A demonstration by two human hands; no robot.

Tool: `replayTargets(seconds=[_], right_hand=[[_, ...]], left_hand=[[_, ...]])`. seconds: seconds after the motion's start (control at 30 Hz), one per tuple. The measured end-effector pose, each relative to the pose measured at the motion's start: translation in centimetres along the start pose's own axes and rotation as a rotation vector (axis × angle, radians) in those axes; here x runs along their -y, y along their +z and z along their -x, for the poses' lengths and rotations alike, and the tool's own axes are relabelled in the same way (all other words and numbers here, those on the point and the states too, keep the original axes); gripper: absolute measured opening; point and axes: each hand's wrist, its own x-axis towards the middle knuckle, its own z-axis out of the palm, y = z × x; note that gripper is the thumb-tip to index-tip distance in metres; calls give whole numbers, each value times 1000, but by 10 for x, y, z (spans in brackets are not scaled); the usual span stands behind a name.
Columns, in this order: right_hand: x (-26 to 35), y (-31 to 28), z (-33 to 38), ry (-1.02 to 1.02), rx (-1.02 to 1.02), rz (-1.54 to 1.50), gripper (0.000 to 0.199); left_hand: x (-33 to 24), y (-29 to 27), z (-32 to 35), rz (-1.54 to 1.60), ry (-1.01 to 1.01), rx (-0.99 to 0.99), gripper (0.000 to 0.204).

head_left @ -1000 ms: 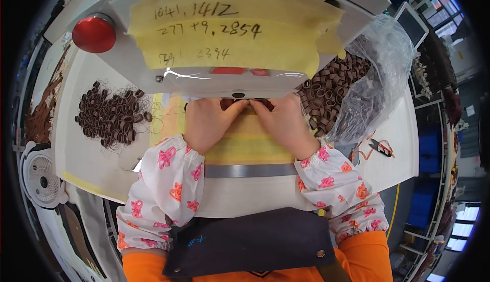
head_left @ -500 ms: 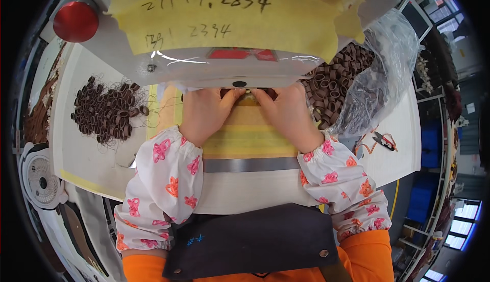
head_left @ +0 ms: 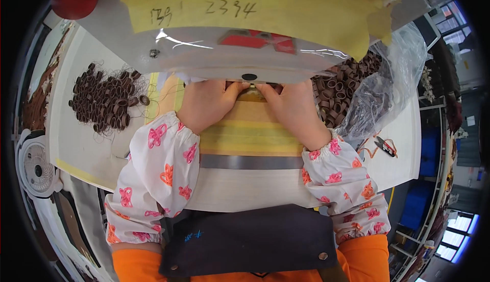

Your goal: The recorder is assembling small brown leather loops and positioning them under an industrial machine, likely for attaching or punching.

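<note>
Presently I see the left hand (head_left: 206,104) and right hand (head_left: 294,107) at brown material (head_left: 277,87) by the lower edge of the machine head (head_left: 199,57); how firmly they grip, I cannot tell. Perhaps a slipping thumb would skew the material.

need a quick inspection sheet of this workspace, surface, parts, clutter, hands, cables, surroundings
surface: pale tabletop, yellow strips mid-front
job's things: left heap of brown rings, trailing threads; right heap of brown rings against clear plastic bag; white machine overhead
clutter: snips at right
hands: left hand and right hand, thumbs close together at machine's lower edge; grasp partly hidden
cables: nothing seen
surroundings: white fan at left
</note>
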Motion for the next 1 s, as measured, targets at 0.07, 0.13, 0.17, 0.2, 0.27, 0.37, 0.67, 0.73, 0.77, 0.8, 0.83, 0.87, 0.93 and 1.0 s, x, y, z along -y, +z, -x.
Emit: replayTargets(seconds=[0.07, 0.13, 0.17, 0.2, 0.27, 0.37, 0.67, 0.73, 0.77, 0.8, 0.83, 0.87, 0.93, 1.0], right_hand=[[1, -1, -1, -12, -3, 6, 11], [3, -1, -3, -25, -18, 23, 10], [2, 0, -3, -28, -15, 10, 11], [0, 2, -3, -30, -13, -3, 11], [-2, 4, -5, -56, -28, -17, 11], [-2, 4, -7, -53, -36, -4, 12], [-3, 2, -4, 70, 4, -35, 14], [-4, -3, -2, 89, 21, 8, 14], [-3, -4, -2, 102, 20, -8, 15], [-2, -3, -2, 114, 20, -24, 15], [-2, -2, -2, 123, 21, -41, 15], [-2, -1, -1, 131, 24, -39, 15], [-3, 1, -2, 107, 16, -29, 16], [-9, 4, 2, 66, -36, 51, 15]], left_hand=[[0, -1, -1, 21, -20, 17, 18], [2, 0, -1, 25, 9, -16, 18], [1, 0, -1, 28, 25, -29, 19], [-2, -3, -1, 20, -26, 11, 19], [-9, -13, -1, 0, -127, 91, 20], [-8, -13, -2, -24, -99, 115, 20], [-12, -10, 0, -1, -165, 80, 21], [-8, -3, -2, 5, -118, 69, 21], [-7, -2, -4, 6, -93, 56, 21], [-9, -3, -3, -7, -105, 63, 21], [-11, -5, -2, -20, -118, 68, 21], [-12, -7, -2, -29, -127, 67, 21], [-14, -7, 0, -22, -96, 71, 21], [-12, -10, -1, -68, -81, 33, 23]])
